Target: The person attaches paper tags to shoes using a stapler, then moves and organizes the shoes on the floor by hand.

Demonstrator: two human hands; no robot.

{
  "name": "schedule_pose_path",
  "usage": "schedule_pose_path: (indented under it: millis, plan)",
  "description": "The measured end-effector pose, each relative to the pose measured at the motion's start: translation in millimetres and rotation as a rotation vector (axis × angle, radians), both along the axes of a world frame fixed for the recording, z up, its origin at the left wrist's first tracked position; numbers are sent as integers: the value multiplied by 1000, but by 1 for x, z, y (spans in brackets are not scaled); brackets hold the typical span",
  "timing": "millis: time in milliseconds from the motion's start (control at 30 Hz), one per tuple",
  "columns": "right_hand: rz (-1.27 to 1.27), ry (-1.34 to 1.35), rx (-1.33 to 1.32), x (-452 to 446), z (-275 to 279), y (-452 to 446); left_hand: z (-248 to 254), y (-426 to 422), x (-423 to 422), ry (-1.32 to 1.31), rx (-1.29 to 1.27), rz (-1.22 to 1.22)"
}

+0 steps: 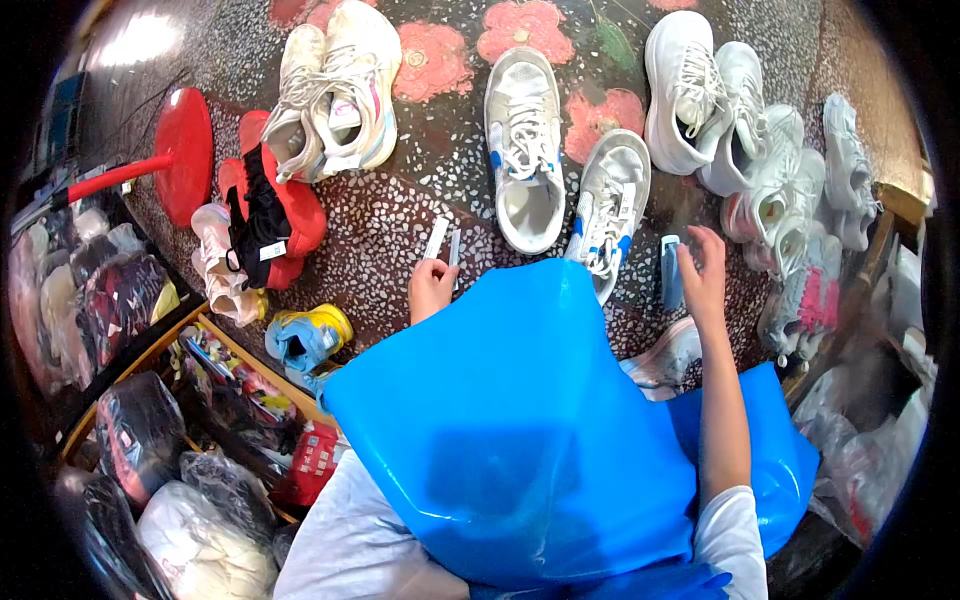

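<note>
My left hand point(430, 290) is closed at the upper left edge of the blue apron point(500, 370), with a narrow white strip point(436, 238) sticking up from the fingers. Beside it stands a thin greyish strip point(455, 248); whether the hand holds that one too is unclear. My right hand point(704, 270) is raised with fingers apart and curved. Just left of its fingertips lies a small blue-and-white oblong object point(671, 272), its kind unclear. Between the hands sit two white-and-grey sneakers with blue patches, one upright point(526, 150) and one tilted, partly behind the apron point(612, 195).
White sneakers point(345, 85) stand at the back left, near red-and-black shoes point(290, 215) and a red round-ended tool point(185, 155). More white sneakers point(685, 95) line the right. Bagged items point(195, 530) fill the lower left; a blue shoe point(305, 340) is nearby.
</note>
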State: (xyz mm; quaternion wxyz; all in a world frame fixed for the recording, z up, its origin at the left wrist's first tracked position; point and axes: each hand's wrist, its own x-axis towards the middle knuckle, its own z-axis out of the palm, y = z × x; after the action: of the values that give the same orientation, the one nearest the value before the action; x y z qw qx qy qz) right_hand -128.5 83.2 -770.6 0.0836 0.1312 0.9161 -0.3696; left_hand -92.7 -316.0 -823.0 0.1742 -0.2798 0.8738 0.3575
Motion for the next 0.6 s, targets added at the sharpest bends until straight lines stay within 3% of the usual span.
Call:
schedule_pose_path:
  millis: [100,167,233,333,433,567,600]
  plan:
    - [0,0,-1,1,-1,0,8,-12,-4,16,169,75]
    - [-13,0,7,1,0,0,37,-13,-28,145,320,244]
    - [-26,10,-34,-3,3,-3,61,-26,-56,270,416,221]
    - [-36,55,-49,-17,6,-8,112,-26,-135,403,243,15]
    - [-44,113,-134,-35,4,-15,137,0,-183,472,363,-136]
    - [-102,94,-335,-57,20,-33,148,54,-211,319,556,-378]
    - [-131,43,-530,-62,31,-42,149,68,-210,272,514,-440]
